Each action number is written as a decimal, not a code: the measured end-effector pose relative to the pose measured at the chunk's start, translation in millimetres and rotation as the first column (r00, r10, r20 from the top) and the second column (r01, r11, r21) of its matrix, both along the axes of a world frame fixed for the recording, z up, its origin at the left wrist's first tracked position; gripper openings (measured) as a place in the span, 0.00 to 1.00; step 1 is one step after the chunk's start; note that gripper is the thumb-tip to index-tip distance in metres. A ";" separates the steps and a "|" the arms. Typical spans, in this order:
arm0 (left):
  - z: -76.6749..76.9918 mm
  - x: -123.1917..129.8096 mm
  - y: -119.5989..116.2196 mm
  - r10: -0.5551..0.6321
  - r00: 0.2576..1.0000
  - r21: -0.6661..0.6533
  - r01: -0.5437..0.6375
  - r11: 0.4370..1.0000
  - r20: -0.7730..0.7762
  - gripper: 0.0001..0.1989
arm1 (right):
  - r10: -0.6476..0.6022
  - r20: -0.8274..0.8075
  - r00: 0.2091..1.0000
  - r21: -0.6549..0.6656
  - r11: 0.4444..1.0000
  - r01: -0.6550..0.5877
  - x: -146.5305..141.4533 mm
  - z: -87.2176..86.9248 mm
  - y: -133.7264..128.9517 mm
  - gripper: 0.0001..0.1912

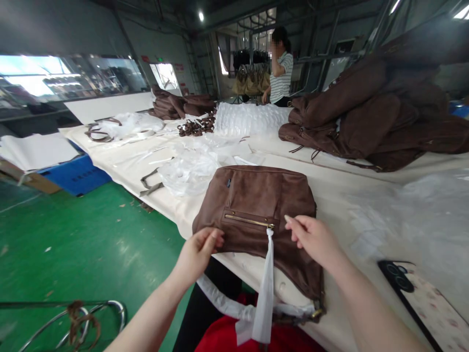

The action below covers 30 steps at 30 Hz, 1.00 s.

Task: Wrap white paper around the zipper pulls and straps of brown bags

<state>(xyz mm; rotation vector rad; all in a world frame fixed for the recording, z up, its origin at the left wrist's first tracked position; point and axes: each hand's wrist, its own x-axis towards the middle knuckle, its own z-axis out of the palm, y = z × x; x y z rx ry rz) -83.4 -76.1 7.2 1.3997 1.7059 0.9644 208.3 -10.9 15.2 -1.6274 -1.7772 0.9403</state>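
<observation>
A brown handbag (256, 195) lies on the table in front of me, its brass zipper (247, 220) facing up. From the zipper's pull hangs a strip of white wrapping (269, 278), twisted at the top and widening downward. The bag's strap (223, 298), wrapped in white, droops over the table's near edge toward my lap. My left hand (200, 249) is closed on the bag's lower left edge, thumb against the fingers. Over the right part of the bag, beside the zipper's end, my right hand (311, 237) has its fingers curled together; anything inside them is hidden.
Stacked brown bags (366, 112) rise at the right, with more brown pieces (179, 103) at the back. Clear plastic wrapping (194, 161) lies beyond the handbag. A phone (421, 298) rests at the right. One person (282, 73) stands behind the table. A blue crate (78, 176) sits left.
</observation>
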 end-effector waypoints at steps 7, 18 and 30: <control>-13.8 -71.8 21.8 0.154 0.876 -0.093 -0.220 0.971 -0.457 0.29 | -0.312 0.386 0.868 0.196 0.947 0.253 45.2 0.7 25.0 0.24; -11.2 -77.3 23.5 0.016 0.979 -0.386 -0.096 0.918 -0.205 0.28 | 0.014 0.523 0.852 -0.167 0.982 0.087 49.9 -17.1 34.3 0.35; -5.4 -68.4 15.0 0.071 0.975 -0.482 0.042 0.875 0.212 0.39 | 0.020 0.477 0.879 -0.193 0.978 0.083 50.1 -9.8 31.4 0.31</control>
